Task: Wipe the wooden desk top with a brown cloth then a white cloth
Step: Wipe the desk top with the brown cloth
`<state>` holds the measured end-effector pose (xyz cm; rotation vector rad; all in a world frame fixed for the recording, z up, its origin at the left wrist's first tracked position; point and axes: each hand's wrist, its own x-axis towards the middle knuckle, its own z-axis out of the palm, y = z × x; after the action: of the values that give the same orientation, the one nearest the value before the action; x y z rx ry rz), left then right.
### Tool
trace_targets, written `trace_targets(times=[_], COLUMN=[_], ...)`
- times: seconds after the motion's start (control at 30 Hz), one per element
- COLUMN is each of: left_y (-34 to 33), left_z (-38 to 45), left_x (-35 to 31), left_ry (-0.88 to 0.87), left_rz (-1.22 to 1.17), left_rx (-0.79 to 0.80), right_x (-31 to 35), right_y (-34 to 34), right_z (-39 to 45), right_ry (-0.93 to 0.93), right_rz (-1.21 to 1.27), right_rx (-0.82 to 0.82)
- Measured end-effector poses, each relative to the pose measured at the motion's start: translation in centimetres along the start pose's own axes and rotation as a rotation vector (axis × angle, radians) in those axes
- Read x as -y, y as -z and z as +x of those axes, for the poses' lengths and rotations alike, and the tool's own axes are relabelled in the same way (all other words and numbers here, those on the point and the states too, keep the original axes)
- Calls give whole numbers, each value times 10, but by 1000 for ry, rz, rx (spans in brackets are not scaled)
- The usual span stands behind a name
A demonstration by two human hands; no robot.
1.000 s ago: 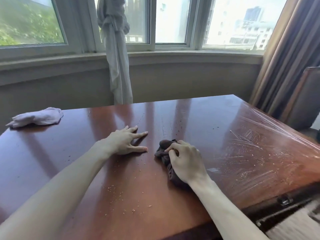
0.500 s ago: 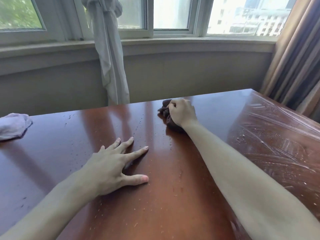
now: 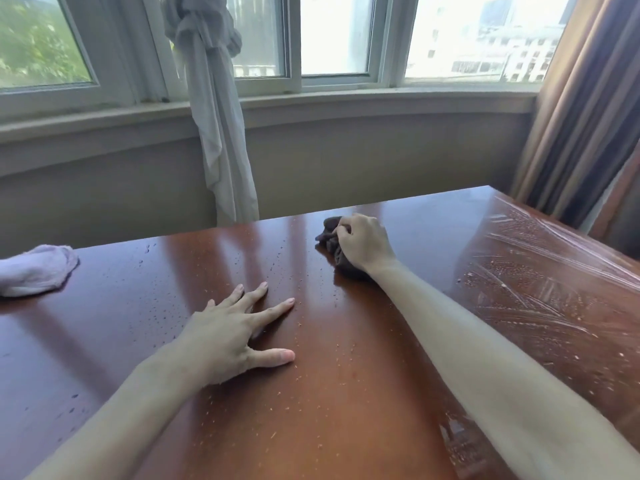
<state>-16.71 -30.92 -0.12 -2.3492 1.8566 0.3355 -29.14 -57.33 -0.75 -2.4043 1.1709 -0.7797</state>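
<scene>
Glossy reddish-brown wooden surface [image 3: 346, 393] carries scattered crumbs. Right hand [image 3: 363, 242] grips bunched brown cloth [image 3: 329, 233]; left hand [image 3: 228, 336] rests flat, fingers spread. Crumpled white cloth [image 3: 34, 270] lies far left.

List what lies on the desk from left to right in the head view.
white cloth → left hand, flat on the desk → brown cloth gripped by the right hand → streaky smears

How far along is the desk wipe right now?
Done: smeared wipe streaks on the desk's right side. In hand: the right hand grips the brown cloth near the far edge; the left hand rests flat. Left: crumbs across the middle, and the white cloth lies unused.
</scene>
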Motion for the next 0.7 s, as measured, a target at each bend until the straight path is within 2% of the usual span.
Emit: trace_targets(times=[0.4,0.53,0.7], left_y=[17,17,10], left_z=[-25,-26,-20], left_x=[-21,-21,-15], left_ry=[55,48,17], left_rz=[0,18,34], left_rx=[3,-2,-1], right_x=[24,27,21], right_y=[72,74,53], right_z=[-230,-237,-173], right_ry=[118,84,7], right_rz=[75,84,33], right_rx=[59,30,-13])
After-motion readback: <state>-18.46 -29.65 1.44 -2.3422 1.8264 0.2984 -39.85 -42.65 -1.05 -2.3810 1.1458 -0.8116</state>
